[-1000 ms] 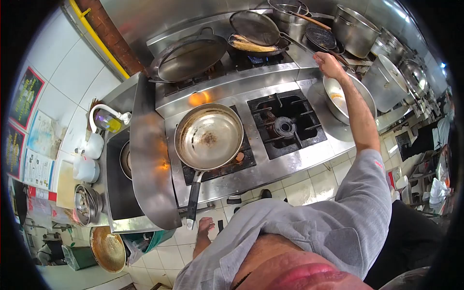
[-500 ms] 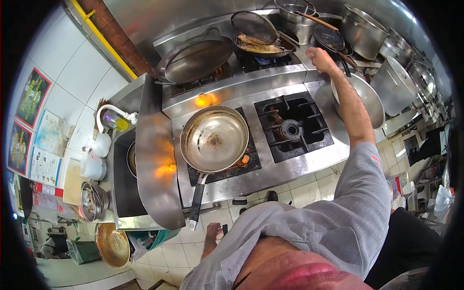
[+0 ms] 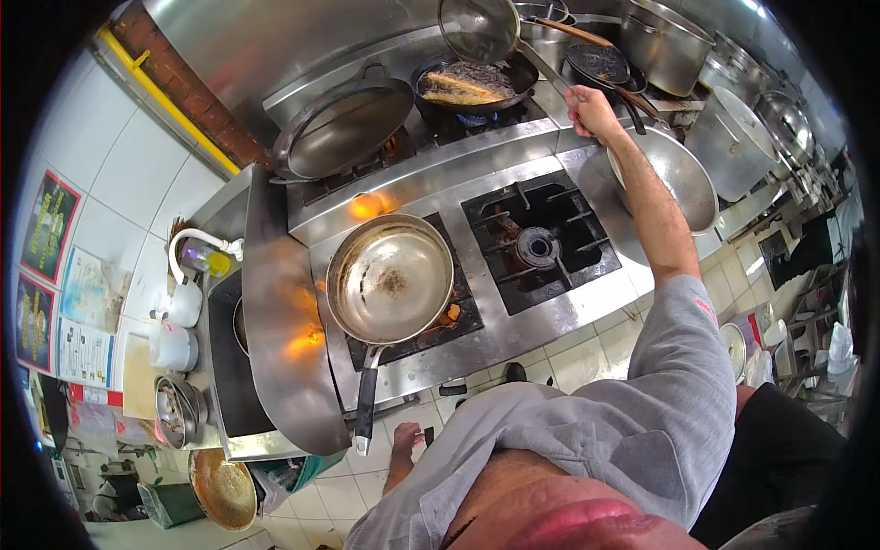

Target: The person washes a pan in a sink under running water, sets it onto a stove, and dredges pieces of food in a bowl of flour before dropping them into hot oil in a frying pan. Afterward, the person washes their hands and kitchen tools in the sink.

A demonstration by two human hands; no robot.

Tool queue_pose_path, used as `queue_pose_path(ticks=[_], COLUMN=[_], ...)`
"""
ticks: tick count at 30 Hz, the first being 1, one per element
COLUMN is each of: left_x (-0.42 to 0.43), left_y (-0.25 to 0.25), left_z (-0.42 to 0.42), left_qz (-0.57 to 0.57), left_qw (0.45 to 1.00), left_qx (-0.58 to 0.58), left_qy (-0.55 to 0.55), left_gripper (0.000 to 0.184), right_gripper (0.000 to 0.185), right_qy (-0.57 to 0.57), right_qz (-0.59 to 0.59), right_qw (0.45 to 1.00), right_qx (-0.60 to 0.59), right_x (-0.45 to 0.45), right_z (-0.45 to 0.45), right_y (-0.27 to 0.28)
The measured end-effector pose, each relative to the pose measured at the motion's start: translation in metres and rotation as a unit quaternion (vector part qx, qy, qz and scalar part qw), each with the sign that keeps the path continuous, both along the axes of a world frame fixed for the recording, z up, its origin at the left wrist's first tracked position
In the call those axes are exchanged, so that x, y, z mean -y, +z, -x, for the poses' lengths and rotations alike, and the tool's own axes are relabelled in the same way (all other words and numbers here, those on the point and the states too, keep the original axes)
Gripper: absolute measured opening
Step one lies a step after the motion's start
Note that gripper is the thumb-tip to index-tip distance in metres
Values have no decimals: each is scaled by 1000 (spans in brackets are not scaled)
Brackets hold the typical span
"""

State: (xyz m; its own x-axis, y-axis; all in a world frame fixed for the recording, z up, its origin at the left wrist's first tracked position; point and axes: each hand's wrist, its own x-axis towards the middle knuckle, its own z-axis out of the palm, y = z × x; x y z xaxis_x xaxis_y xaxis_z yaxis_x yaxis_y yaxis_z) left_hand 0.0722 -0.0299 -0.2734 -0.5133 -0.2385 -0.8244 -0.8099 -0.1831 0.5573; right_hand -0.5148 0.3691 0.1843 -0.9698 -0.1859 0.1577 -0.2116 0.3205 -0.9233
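My right hand (image 3: 589, 112) is closed around the long handle of a round mesh strainer (image 3: 478, 29). The strainer is raised over the far side of a black wok (image 3: 524, 84) on the back burner. Long golden-brown fried pieces (image 3: 466, 89) lie in bubbling oil in that wok, with a blue flame beneath. Low in front of the stove hangs my left hand (image 3: 406, 436), away from the cookware; its fingers do not show clearly. Nearest to it is the black handle (image 3: 367, 403) of a wide steel frying pan (image 3: 390, 280) on the front left burner.
An uncovered gas burner (image 3: 539, 246) lies right of the frying pan. A large dark wok (image 3: 345, 128) leans on the back left. A big metal bowl (image 3: 674, 183) and tall pots (image 3: 665, 46) stand at right. A curved steel partition (image 3: 291, 348) separates the sink at left.
The strainer has lifted off the fried pieces and moved up and right with my right hand, leaving them in plain sight. My left hand hangs as before. The view has shifted slightly.
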Motion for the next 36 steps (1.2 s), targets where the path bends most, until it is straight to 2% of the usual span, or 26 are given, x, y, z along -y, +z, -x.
queue_pose_path(ticks=[2, 3, 5, 9, 10, 12, 13, 14, 16, 18, 19, 21, 23, 24, 26, 29, 31, 32, 33, 35, 36], left_x=[-1, -2, -5, -9, -8, -5, -2, -1, -2, -2, -2, -3, -5, -5, -6, -6, -9, -9, -8, -4, -2], left_y=[3, 6, 13, 24, 28, 23, 16, 10, 4, 5, 7, 19, 29, 25, 28, 39, 56, 58, 55, 48, 45], left_z=[5, 9, 16, 15, 4, -6, -3, -4, -11, -14, -15, -6, 15, 19, 23, 29, 35, 34, 30, 28, 27], left_qz=[-2, -1, 12, 33, 74, 111, 23, -67, -80, -93, -77, -61, 23, 24, 17, 26, 28, 28, 28, 43, 42], left_qw=[999, 999, 996, 996, 976, 900, 973, 997, 996, 994, 991, 980, 997, 997, 999, 995, 995, 995, 995, 996, 997], left_qx=[-26, -26, -22, 0, -204, -397, -220, -32, -37, -40, -109, -176, 35, 35, 26, 34, 40, 44, 46, 51, 51], left_qy=[43, 41, 87, 86, -29, -143, -61, 24, 26, 26, -17, -65, -63, -62, 40, 89, 90, 87, 84, 52, 47], left_gripper=[27, 27, 28, 29, 28, 28, 27, 26, 25, 24, 23, 22, 21, 21, 22, 23, 24, 24, 24, 21, 21], right_gripper=[27, 27, 21, 23, 24, 25, 24, 18, 13, 11, 17, 15, 13, 13, 13, 19, 16, 24, 24, 36, 48], right_qy=[9, 7, 11, -56, -74, -129, -167, -209, -250, -272, -283, -267, -211, -209, -204, -168, -254, -314, -318, -437, -554], right_qz=[85, 87, 203, 266, 279, 287, 272, 261, 251, 157, 169, 230, 277, 295, 312, 359, 401, 335, 334, 192, 124], right_qw=[996, 996, 979, 962, 957, 948, 946, 941, 934, 949, 944, 928, 926, 920, 914, 903, 875, 885, 884, 878, 823], right_qx=[9, 9, -1, -20, -29, -47, -50, -47, -45, 23, 30, 121, 144, 151, 161, 165, 90, 81, 82, 39, -27], right_x=[1, -2, -11, -45, -57, -81, -89, -98, -116, -130, -131, -141, -151, -153, -159, -174, -183, -184, -184, -181, -174], right_z=[4, 7, 10, 17, 25, 35, 38, 44, 64, 81, 88, 112, 132, 141, 150, 160, 174, 169, 160, 146, 139], right_y=[8, 13, 28, 54, 53, 50, 47, 40, 24, 10, 3, -9, -23, -28, -36, -42, -49, -46, -45, -44, -47])
